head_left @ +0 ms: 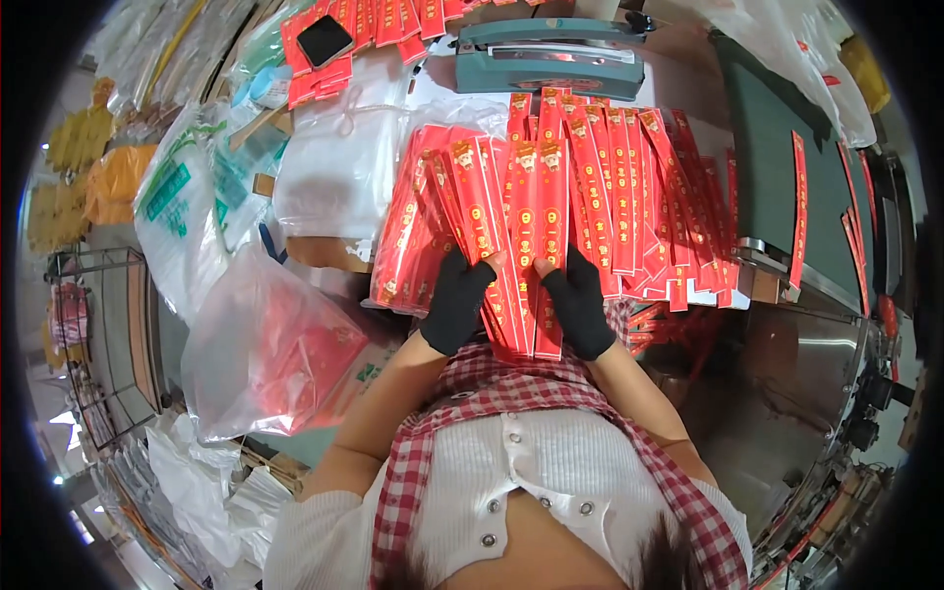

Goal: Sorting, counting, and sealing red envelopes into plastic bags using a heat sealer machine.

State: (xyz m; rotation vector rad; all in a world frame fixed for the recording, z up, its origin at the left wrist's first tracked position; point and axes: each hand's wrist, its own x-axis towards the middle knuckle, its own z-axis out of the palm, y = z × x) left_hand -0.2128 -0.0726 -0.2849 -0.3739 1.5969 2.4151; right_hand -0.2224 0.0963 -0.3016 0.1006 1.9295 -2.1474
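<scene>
Long, narrow red paper strips (511, 315) with gold print and a small cartoon figure near the top are held upright in front of my body. My left hand (457, 303), in a black fingerless glove, grips their left edge with the thumb on top. On the right edge my right hand (578, 307), gloved the same way, closes with its thumb pressed on the strips. Just left of them lies a clear plastic bag packed with similar strips (408, 226). A spread pile of loose red strips (629, 197) covers the table to the right.
Behind the pile stands a teal bar heat sealer (551, 74). A black phone (324, 41) rests on more red strips at the back left. Flat clear bags (339, 167) are stacked left, near a bulging plastic bag (285, 344) with red contents. A green-topped surface (782, 177) stands right.
</scene>
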